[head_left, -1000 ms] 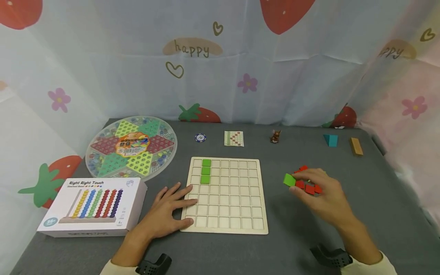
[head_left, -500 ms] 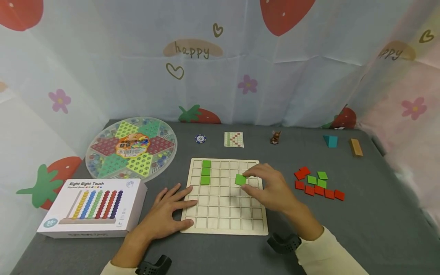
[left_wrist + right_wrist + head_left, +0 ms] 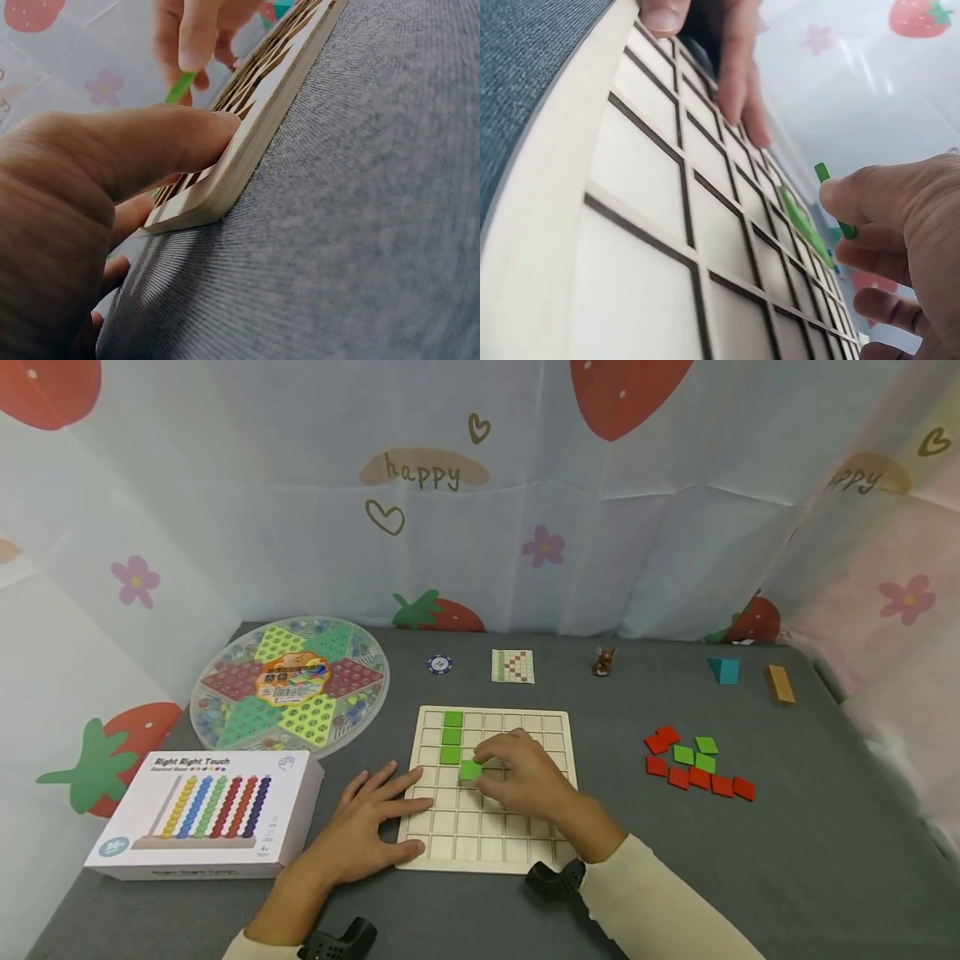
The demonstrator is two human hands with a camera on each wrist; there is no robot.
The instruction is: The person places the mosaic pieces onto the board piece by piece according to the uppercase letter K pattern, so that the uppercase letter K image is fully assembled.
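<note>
A wooden grid board [image 3: 510, 858] lies on the table. Three green square tiles [image 3: 451, 737] fill part of its second column from the left, starting at the far row. My right hand [image 3: 528, 781] pinches another green tile [image 3: 470, 771] between thumb and fingers, close over the board just below that green column. In the right wrist view this pinched tile [image 3: 844, 225] is tilted on edge above the grid. My left hand [image 3: 367, 822] rests with spread fingers on the board's left edge; its thumb [image 3: 187, 135] presses the near left corner in the left wrist view.
Right of the board lie several loose red tiles [image 3: 700, 777] and three green tiles [image 3: 683, 755]. Behind stand a patterned card [image 3: 513, 666], poker chip [image 3: 439, 664], small figurine [image 3: 603, 662], blue block [image 3: 724, 671] and wooden block [image 3: 780, 684]. A round game case [image 3: 247, 718] and white box [image 3: 202, 810] sit left.
My right hand has carried the green tile leftward from the loose tile pile, across the board to beside the green column. The left hand has stayed on the board's edge.
</note>
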